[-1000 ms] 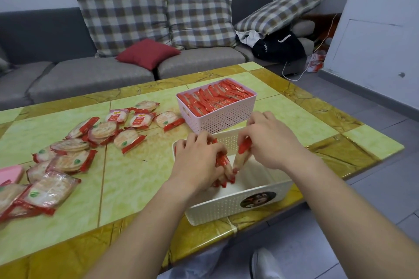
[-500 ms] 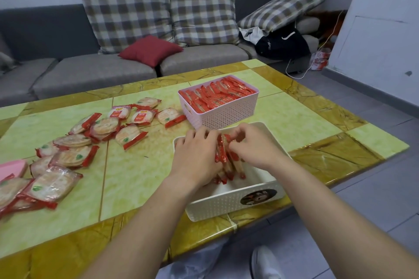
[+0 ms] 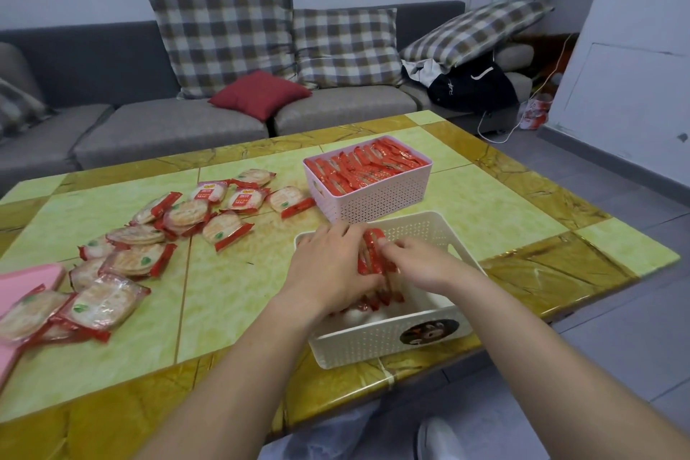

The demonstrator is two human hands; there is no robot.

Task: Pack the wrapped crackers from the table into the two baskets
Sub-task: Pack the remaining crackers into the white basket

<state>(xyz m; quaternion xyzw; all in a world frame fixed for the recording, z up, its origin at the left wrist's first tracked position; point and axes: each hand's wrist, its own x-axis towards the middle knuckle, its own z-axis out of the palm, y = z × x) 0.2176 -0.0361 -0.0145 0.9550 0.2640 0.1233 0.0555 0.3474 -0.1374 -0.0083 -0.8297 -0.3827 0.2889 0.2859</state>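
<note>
Both forearms reached forward from the near edge of the table (image 3: 466, 194) and met over the white basket (image 3: 377, 342), which sat at the table's near right side. The left hand (image 3: 328, 265) lay palm down over the basket's left half, wrist slightly raised, its fingers (image 3: 351, 235) curled around the left face of a small upright stack of wrapped crackers (image 3: 373, 254). The right hand (image 3: 422, 261) came in from the right with its knuckles up and its fingertips pressed against the other face of the same stack, so the two hands squeezed the packets between them, standing on edge inside the basket. The lower ends of the packets showed red beneath the hands; whether they touched the basket floor could not be told, since the hands hid most of them.

Just beyond the white basket, on the far side, stood the pink basket (image 3: 377, 198), filled to the rim with rows of red-edged packets set on edge. To the left, loose crackers (image 3: 186, 215) lay scattered flat across the tabletop, some overlapping, with the nearest of them resting partly on a pink lid (image 3: 22, 280) at the left edge. A grey sofa (image 3: 168, 127) with checked cushions stood behind the table.
</note>
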